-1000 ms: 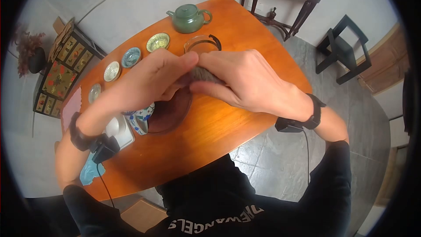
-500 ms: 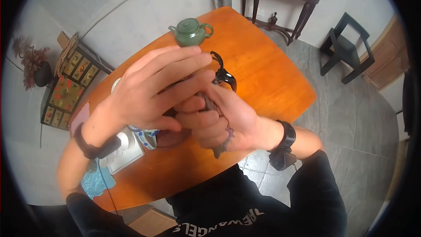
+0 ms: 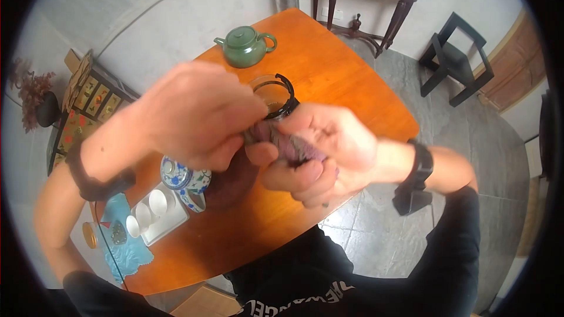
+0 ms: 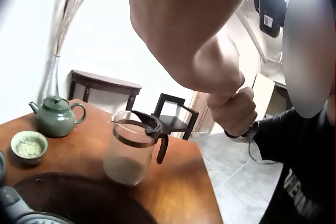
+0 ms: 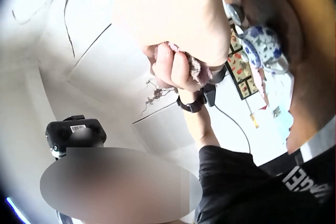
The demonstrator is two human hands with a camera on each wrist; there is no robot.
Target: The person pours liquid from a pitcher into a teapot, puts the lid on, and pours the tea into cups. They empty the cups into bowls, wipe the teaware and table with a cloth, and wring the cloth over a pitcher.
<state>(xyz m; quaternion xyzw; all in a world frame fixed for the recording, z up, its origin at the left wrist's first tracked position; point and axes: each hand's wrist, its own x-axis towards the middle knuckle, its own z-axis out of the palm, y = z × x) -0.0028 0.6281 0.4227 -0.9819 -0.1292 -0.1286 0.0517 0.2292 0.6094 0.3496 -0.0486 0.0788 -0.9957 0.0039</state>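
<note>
A crumpled grey-purple cloth (image 3: pixel 294 145) is bunched between both hands above the table. My right hand (image 3: pixel 338 152) grips it with curled fingers, and folds of it show between them. Blurred in the head view, my left hand (image 3: pixel 200 117) is curled at the cloth's other end, its fingertips mostly hidden. Beyond the hands stands a glass pitcher (image 4: pixel 116 153) with a black handle and rim band; the left wrist view shows brownish liquid in its bottom. The right wrist view shows the cloth (image 5: pixel 197 71) bulging beside the fingers.
A green teapot (image 3: pixel 244 50) stands at the back, near a pale green bowl (image 4: pixel 29 148). To the left are a dark round tray (image 3: pixel 229 188), a blue-and-white teapot (image 3: pixel 176 175), a white tray (image 3: pixel 176 223) with cups and a light-blue cloth (image 3: pixel 132 255).
The hands turned about the bunched cloth. The left hand went from spread fingers over the right hand to curled at the cloth's end. More of the cloth shows now.
</note>
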